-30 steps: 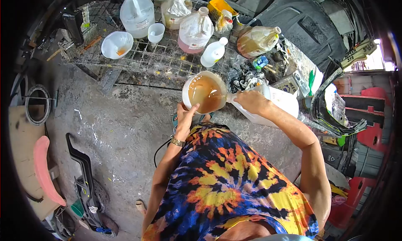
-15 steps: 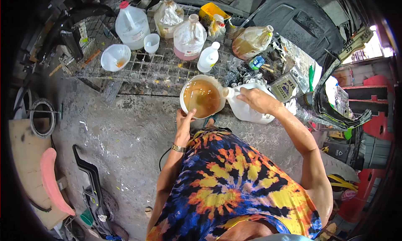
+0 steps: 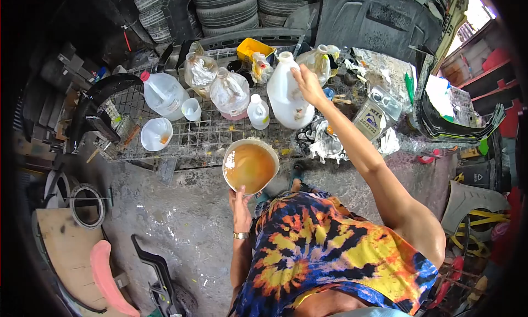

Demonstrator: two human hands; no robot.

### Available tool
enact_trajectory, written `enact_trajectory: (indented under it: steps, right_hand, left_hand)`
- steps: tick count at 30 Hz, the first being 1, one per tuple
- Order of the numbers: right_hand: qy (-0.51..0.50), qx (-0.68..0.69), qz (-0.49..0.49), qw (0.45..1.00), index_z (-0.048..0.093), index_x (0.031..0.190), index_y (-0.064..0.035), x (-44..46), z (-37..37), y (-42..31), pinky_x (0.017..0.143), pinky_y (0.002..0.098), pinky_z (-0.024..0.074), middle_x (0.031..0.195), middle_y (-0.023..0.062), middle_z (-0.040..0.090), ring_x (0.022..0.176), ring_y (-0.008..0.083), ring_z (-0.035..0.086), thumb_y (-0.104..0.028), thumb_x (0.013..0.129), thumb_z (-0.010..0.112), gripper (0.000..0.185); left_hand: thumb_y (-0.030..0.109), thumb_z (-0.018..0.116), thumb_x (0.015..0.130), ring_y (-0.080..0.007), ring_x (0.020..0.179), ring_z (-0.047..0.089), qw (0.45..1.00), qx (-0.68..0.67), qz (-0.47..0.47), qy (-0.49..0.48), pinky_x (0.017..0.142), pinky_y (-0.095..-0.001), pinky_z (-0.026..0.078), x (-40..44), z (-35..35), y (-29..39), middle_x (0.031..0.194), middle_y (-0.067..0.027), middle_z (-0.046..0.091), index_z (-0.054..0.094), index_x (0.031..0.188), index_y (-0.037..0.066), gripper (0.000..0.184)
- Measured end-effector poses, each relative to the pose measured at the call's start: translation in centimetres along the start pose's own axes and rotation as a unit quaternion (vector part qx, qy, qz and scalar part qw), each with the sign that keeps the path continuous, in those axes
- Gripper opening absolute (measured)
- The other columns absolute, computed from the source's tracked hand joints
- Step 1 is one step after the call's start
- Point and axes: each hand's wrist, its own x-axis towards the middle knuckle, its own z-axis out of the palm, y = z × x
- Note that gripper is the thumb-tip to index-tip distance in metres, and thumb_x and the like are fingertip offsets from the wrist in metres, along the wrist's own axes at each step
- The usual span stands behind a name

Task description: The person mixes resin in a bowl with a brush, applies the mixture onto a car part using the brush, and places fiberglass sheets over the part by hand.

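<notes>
Left hand (image 3: 240,209) clamps tub (image 3: 242,143) at six o'clock, fingers partly hidden beneath. Right hand (image 3: 309,87) touches jug (image 3: 285,94) at two o'clock; finger closure cannot be determined. Jug's neck and long axis point toward twelve.

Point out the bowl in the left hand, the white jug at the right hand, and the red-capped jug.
Bowl (image 3: 249,141): head view, far rim.
White jug (image 3: 285,96): head view, middle of the body.
Red-capped jug (image 3: 165,97): head view, middle of the body.
</notes>
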Motion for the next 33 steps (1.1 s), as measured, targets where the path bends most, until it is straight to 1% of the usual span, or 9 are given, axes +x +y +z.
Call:
enact_trajectory:
  steps: [8,10,12,13,15,17,22,28,33]
  right_hand:
    - [-0.125,-0.006,0.046,0.991,0.057,0.097,0.0003,2.3,3.4,8.5,0.074,0.0361,0.0473,0.087,0.0134,0.063,0.084,0.0211,0.061,-0.031,0.095,0.051,0.032]
    - [-0.130,0.010,-0.034,0.991,0.059,0.106,0.0010,1.5,1.3,8.1,0.080,0.0353,0.0478,0.096,0.0153,0.063,0.090,0.0224,0.061,-0.028,0.095,0.052,0.032]
    - [-0.108,-0.066,-0.092,0.988,0.058,0.111,0.0013,0.0,-4.2,6.9,0.080,0.0355,0.0484,0.102,0.0179,0.063,0.091,0.0246,0.062,-0.024,0.093,0.054,0.031]
    - [-0.088,-0.068,-0.030,0.993,0.059,0.101,0.0006,-1.7,-6.7,6.5,0.078,0.0413,0.0477,0.096,0.0206,0.062,0.091,0.0374,0.060,-0.021,0.087,0.057,0.025]
    - [-0.125,-0.209,-0.031,0.969,0.057,0.092,0.0010,-6.2,-11.2,9.0,0.073,0.0445,0.0470,0.092,0.0205,0.061,0.092,0.0390,0.059,-0.014,0.088,0.053,0.016]
    - [-0.168,-0.305,0.071,0.935,0.056,0.096,-0.0023,-12.6,-12.7,11.1,0.077,0.0449,0.0490,0.097,0.0172,0.062,0.095,0.0376,0.059,-0.013,0.085,0.054,0.015]
    - [-0.211,-0.499,0.024,0.840,0.055,0.102,-0.0086,-20.8,-12.0,16.1,0.079,0.0444,0.0434,0.096,0.0088,0.061,0.100,0.0271,0.057,-0.009,0.081,0.056,0.021]
    - [-0.117,-0.282,0.016,0.952,0.065,0.098,-0.0024,-16.2,-12.2,6.3,0.071,0.0379,0.0480,0.089,0.0150,0.065,0.081,0.0303,0.063,-0.008,0.087,0.058,0.014]
    - [-0.256,-0.148,-0.082,0.952,0.064,0.103,-0.0024,-13.1,-5.2,-4.8,0.069,0.0368,0.0524,0.092,0.0157,0.066,0.078,0.0320,0.066,-0.006,0.085,0.063,0.018]
  left_hand:
    - [0.028,0.059,0.089,-0.0197,0.114,0.050,0.998,-0.029,-0.001,0.047,0.087,-0.0406,0.049,-0.4,-0.5,-2.1,0.126,-0.0078,0.050,0.047,0.119,0.008,0.038]
    - [0.026,0.062,0.086,-0.0188,0.114,0.050,0.997,-0.060,-0.019,0.036,0.087,-0.0373,0.044,0.0,-1.0,-2.8,0.130,-0.0070,0.048,0.039,0.133,0.009,0.055]
    - [0.028,0.063,0.085,-0.0204,0.116,0.049,0.997,-0.055,-0.023,0.043,0.089,-0.0387,0.043,0.2,-0.7,-2.7,0.131,-0.0082,0.047,0.038,0.134,0.008,0.058]
    - [0.028,0.063,0.085,-0.0204,0.116,0.049,0.997,-0.058,-0.030,0.037,0.089,-0.0387,0.043,0.3,-0.6,-2.9,0.131,-0.0082,0.047,0.038,0.134,0.008,0.058]
    - [0.029,0.063,0.085,-0.0223,0.118,0.048,0.996,-0.083,-0.013,0.026,0.094,-0.0406,0.041,0.8,-0.3,-3.1,0.133,-0.0100,0.046,0.037,0.134,0.006,0.060]
    - [0.029,0.063,0.085,-0.0231,0.119,0.047,0.996,-0.089,-0.023,0.019,0.095,-0.0413,0.041,1.2,-0.8,-3.7,0.133,-0.0109,0.045,0.037,0.133,0.005,0.060]
    - [0.024,0.064,0.084,-0.0235,0.120,0.047,0.994,-0.092,-0.052,0.005,0.098,-0.0413,0.040,0.9,-1.1,-2.8,0.131,-0.0114,0.047,0.038,0.132,0.004,0.057]
    - [0.025,0.068,0.081,-0.0141,0.104,0.051,0.996,-0.042,-0.039,0.065,0.084,-0.0288,0.041,1.2,-0.6,-1.4,0.117,-0.0076,0.054,0.044,0.122,0.002,0.053]
    - [0.025,0.065,0.084,-0.0209,0.112,0.053,0.999,0.006,-0.041,0.022,0.093,-0.0360,0.043,2.0,-0.5,-2.5,0.123,-0.0138,0.052,0.041,0.123,-0.001,0.053]
